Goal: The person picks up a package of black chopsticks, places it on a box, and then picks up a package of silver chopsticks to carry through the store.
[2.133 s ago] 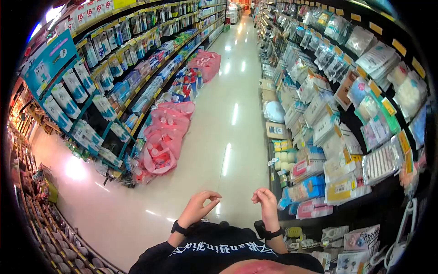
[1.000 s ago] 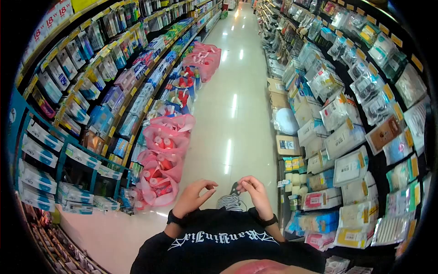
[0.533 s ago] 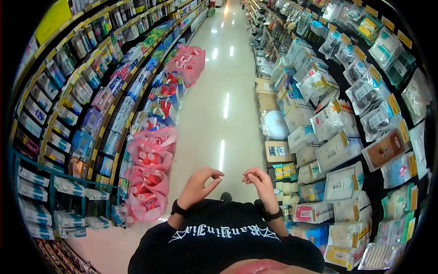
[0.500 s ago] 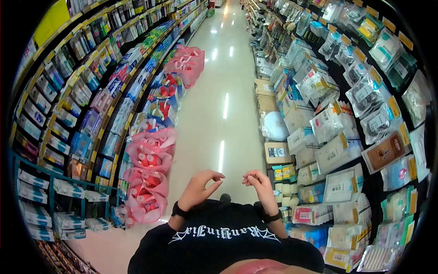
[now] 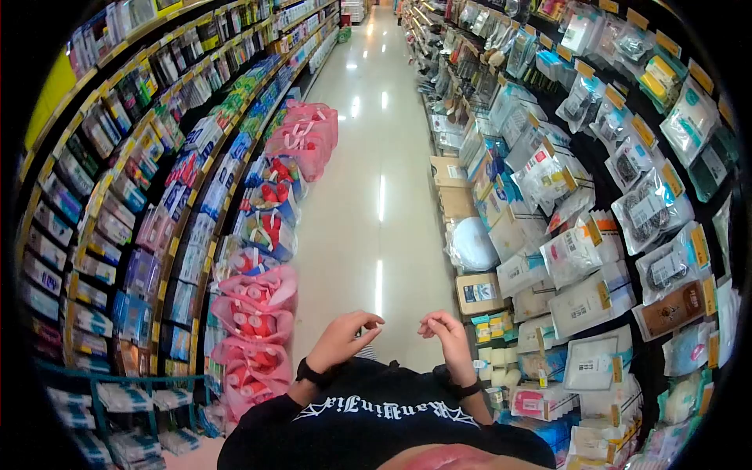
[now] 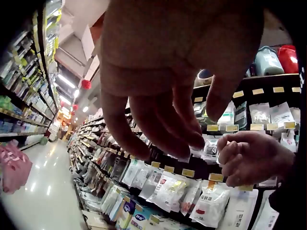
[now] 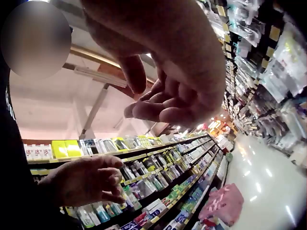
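Now | hands (image 5: 340, 340) loosely curled, grasping nothing | pink bags (image 5: 283, 291) nearer than before

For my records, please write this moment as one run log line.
left hand: empty, relaxed | right hand: empty, loosely curled | hands: apart | pink bags: along aisle's left side

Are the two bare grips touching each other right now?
No, pale glossy floor shows between the left grip and the right grip.
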Action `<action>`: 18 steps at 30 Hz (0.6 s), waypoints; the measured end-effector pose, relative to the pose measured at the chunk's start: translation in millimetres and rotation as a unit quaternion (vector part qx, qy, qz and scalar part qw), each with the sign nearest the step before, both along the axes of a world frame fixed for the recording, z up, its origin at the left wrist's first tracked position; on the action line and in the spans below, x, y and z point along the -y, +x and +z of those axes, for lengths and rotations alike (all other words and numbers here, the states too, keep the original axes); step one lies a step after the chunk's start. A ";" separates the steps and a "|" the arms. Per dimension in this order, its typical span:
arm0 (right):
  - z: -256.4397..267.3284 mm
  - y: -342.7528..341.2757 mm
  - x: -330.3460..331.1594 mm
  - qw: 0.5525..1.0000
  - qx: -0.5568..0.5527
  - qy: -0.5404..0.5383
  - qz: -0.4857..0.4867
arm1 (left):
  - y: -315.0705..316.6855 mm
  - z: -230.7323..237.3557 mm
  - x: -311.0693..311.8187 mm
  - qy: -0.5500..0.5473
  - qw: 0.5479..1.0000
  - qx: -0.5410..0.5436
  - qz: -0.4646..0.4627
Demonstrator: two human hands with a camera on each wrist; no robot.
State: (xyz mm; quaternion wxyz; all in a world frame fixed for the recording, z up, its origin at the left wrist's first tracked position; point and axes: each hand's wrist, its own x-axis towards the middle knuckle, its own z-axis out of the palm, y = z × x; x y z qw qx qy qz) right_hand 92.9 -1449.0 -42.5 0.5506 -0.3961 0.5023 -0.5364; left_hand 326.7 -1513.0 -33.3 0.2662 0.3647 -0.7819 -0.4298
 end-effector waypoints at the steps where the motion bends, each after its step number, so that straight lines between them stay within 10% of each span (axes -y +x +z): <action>1: 1.8 2.7 14.6 1.000 -0.005 -0.011 -0.004 | 1.2 6.8 17.0 0.019 1.000 0.005 -0.003; 18: 7.0 44.4 199.5 1.000 0.001 0.009 0.030 | 49.0 22.9 199.8 -0.021 0.999 -0.044 0.020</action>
